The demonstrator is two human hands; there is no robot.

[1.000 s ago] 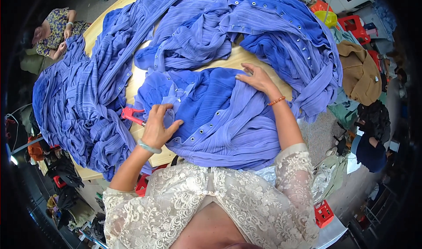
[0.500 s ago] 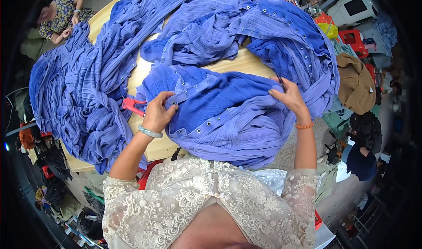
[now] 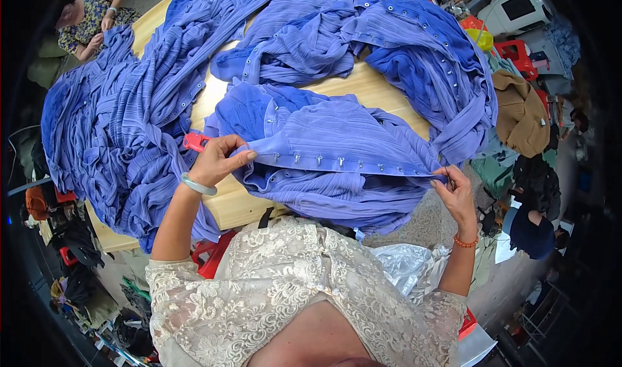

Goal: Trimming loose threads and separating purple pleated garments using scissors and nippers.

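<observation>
A blue-violet pleated garment (image 3: 350,130) lies on the table in front of me, its button band drawn into a nearly straight line between my hands. Small metal snaps or eyelets run along this band. At the band's left end, my left hand (image 3: 220,163) pinches the cloth between thumb and fingers. My right hand (image 3: 457,192) grips the band's other end near the table's right side, fingertips closed on the fabric. A red plastic-handled tool (image 3: 194,141) lies just beyond my left hand, partly hidden by it; its kind is unclear.
More blue garments pile up at the left (image 3: 123,147) and far right (image 3: 447,62) of the wooden table (image 3: 223,208). Another person (image 3: 94,17) handles cloth at the far left. A brown garment (image 3: 518,111) and a red stool (image 3: 515,56) stand off to the right.
My right hand has moved right and toward me, drawing the button band taut. The band has flipped to show its row of metal fittings. My left hand still pinches the cloth.
</observation>
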